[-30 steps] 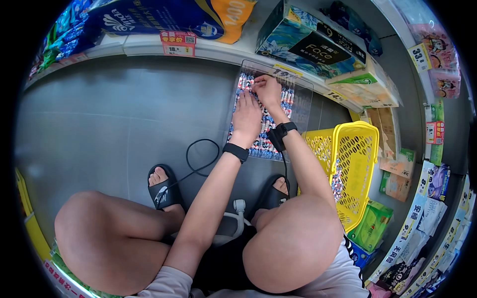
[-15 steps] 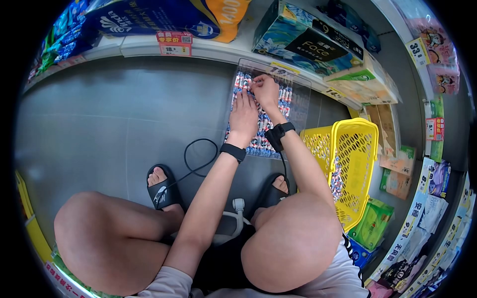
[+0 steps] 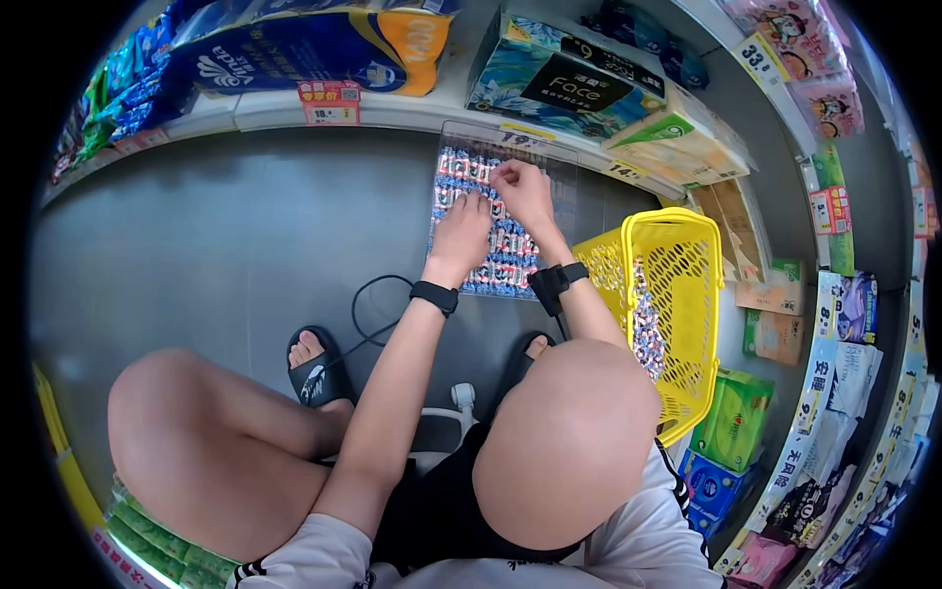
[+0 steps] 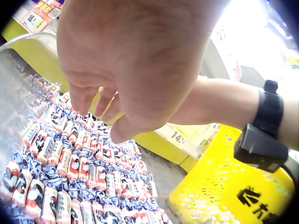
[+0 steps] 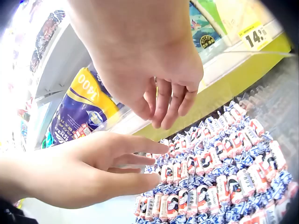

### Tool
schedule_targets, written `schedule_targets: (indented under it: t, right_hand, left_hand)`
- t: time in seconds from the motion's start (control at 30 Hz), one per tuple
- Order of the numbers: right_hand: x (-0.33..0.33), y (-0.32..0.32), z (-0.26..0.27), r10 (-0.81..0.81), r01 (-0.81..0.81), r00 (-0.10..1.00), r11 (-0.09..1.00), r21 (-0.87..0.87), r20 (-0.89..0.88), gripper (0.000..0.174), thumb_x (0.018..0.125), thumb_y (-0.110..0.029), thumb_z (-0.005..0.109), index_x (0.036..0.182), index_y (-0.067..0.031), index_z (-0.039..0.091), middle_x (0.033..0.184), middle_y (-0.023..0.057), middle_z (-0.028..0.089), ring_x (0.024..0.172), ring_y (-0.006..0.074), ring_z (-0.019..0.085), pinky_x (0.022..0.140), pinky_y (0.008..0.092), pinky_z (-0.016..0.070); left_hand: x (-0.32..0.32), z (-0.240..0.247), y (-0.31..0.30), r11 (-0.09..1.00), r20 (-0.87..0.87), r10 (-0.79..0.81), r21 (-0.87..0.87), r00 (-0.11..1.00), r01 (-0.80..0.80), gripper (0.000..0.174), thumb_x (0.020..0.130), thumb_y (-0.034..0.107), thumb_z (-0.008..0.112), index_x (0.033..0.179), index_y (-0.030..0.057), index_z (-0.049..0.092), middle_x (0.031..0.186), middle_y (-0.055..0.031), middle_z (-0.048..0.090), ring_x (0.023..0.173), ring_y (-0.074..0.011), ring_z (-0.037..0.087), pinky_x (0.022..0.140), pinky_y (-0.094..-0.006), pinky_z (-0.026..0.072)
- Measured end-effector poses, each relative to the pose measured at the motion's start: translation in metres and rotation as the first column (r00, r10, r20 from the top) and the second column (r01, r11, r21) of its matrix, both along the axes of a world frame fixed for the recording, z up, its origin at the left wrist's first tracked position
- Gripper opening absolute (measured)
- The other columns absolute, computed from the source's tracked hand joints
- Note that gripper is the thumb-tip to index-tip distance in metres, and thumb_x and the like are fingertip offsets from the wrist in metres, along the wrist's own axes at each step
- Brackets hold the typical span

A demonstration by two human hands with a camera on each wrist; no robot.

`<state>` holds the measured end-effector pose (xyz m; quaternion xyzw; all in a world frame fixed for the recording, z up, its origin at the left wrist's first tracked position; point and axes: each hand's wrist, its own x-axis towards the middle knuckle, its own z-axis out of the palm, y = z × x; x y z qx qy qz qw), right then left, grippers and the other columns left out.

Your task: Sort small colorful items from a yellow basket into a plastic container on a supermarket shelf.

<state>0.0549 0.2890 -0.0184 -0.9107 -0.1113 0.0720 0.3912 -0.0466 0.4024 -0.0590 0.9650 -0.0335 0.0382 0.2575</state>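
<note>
Wrapped candies lie in rows inside a clear box on the floor. My left hand is over the left part of the rows, its fingers extended and touching or just above candies. To its right, my right hand hovers over the upper rows with fingers bent down. In the right wrist view the right hand hangs above the candies, no candy visible in its fingers, while the left hand reaches in beside it. The left wrist view shows rows of candies beneath the left hand.
A yellow basket holding loose candies stands right of the box. Behind the box runs a shelf edge with tissue packs. More packs line the right side, and a black cable loops on the floor.
The box, basket and shelves sit further left in the head view. The left hand has shifted slightly down the rows, and the right hand has drawn slightly apart from it.
</note>
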Motion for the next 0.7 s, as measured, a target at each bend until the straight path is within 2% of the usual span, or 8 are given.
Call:
schedule_targets:
  t: [0.03,0.07,0.17,0.2,0.4,0.57,0.63,0.7]
  right_hand:
    - [-0.001,-0.004,-0.003,0.044,-0.044,0.999,0.999,0.019,-0.001,0.017,0.086,-0.015,0.072,0.095,-0.0016,0.076,0.083,0.0151,0.076,0.080,0.0277,0.076,0.075,0.0363,0.0582]
    - [-0.008,-0.012,0.002,0.111,-0.112,0.993,0.993,0.028,0.039,0.017,0.087,-0.015,0.072,0.096,-0.0017,0.076,0.083,0.0152,0.076,0.080,0.0279,0.076,0.075,0.0369,0.0582]
    - [-0.023,-0.022,0.014,0.105,-0.105,0.989,0.994,0.003,0.103,0.016,0.087,-0.015,0.072,0.097,-0.0021,0.076,0.084,0.0163,0.075,0.080,0.0292,0.075,0.074,0.0379,0.0581]
    - [-0.029,-0.023,0.018,0.068,-0.064,0.990,0.997,-0.033,0.125,0.016,0.087,-0.015,0.071,0.097,-0.0038,0.076,0.084,0.0172,0.075,0.080,0.0314,0.075,0.074,0.0397,0.0581]
    - [-0.053,-0.035,0.039,0.021,-0.012,0.979,0.999,-0.048,0.202,0.014,0.088,-0.015,0.070,0.096,-0.0054,0.075,0.085,0.0168,0.075,0.081,0.0346,0.074,0.075,0.0434,0.0580]
    - [-0.068,-0.056,0.058,0.030,-0.011,0.976,0.996,-0.086,0.215,0.013,0.089,-0.015,0.069,0.096,-0.0060,0.075,0.086,0.0167,0.075,0.084,0.0363,0.073,0.076,0.0447,0.0578]
    - [-0.071,-0.065,0.069,0.054,-0.019,0.970,0.989,-0.146,0.238,0.016,0.086,-0.012,0.071,0.098,-0.0013,0.075,0.085,0.0180,0.075,0.079,0.0306,0.075,0.075,0.0389,0.0584]
    - [-0.080,-0.082,0.079,0.041,-0.010,0.964,0.993,-0.117,0.262,0.016,0.086,-0.010,0.070,0.099,-0.0010,0.074,0.086,0.0183,0.075,0.079,0.0316,0.074,0.076,0.0393,0.0582]
  left_hand:
    - [-0.001,0.002,0.003,0.998,-0.046,-0.030,-0.059,0.999,0.027,0.046,0.083,0.001,0.060,0.127,-0.0106,0.055,0.140,-0.0259,0.054,0.129,-0.0393,0.054,0.105,-0.0453,0.0511]
    - [-0.005,0.007,0.005,0.993,0.057,-0.058,-0.095,0.997,0.063,0.035,0.084,-0.001,0.057,0.118,-0.0094,0.058,0.132,-0.0239,0.059,0.121,-0.0395,0.058,0.100,-0.0469,0.0524]
    - [-0.004,0.022,0.006,0.982,0.012,-0.125,-0.142,0.992,0.125,0.028,0.084,-0.002,0.054,0.111,-0.0078,0.059,0.124,-0.0220,0.062,0.113,-0.0405,0.060,0.096,-0.0487,0.0526]
    - [-0.006,0.027,0.003,0.985,0.113,-0.107,-0.123,0.988,0.121,0.023,0.085,-0.001,0.054,0.106,-0.0058,0.061,0.115,-0.0201,0.064,0.106,-0.0400,0.062,0.091,-0.0499,0.0530]
    - [-0.006,0.051,-0.003,0.966,0.173,-0.204,-0.126,0.963,0.227,0.016,0.085,0.001,0.054,0.095,-0.0041,0.065,0.097,-0.0199,0.068,0.094,-0.0397,0.066,0.083,-0.0505,0.0549]
    - [-0.016,0.073,-0.014,0.953,0.171,-0.239,-0.149,0.956,0.265,0.016,0.085,0.001,0.054,0.096,-0.0029,0.067,0.095,-0.0215,0.069,0.089,-0.0421,0.068,0.077,-0.0521,0.0558]
    - [-0.014,0.074,-0.020,0.934,0.125,-0.284,-0.187,0.950,0.304,0.019,0.085,0.000,0.054,0.098,-0.0023,0.068,0.097,-0.0220,0.070,0.091,-0.0419,0.067,0.079,-0.0517,0.0555]
    - [-0.018,0.083,-0.033,0.901,0.183,-0.344,-0.213,0.921,0.378,0.018,0.087,0.002,0.055,0.099,-0.0016,0.069,0.096,-0.0216,0.070,0.092,-0.0418,0.067,0.079,-0.0509,0.0553]
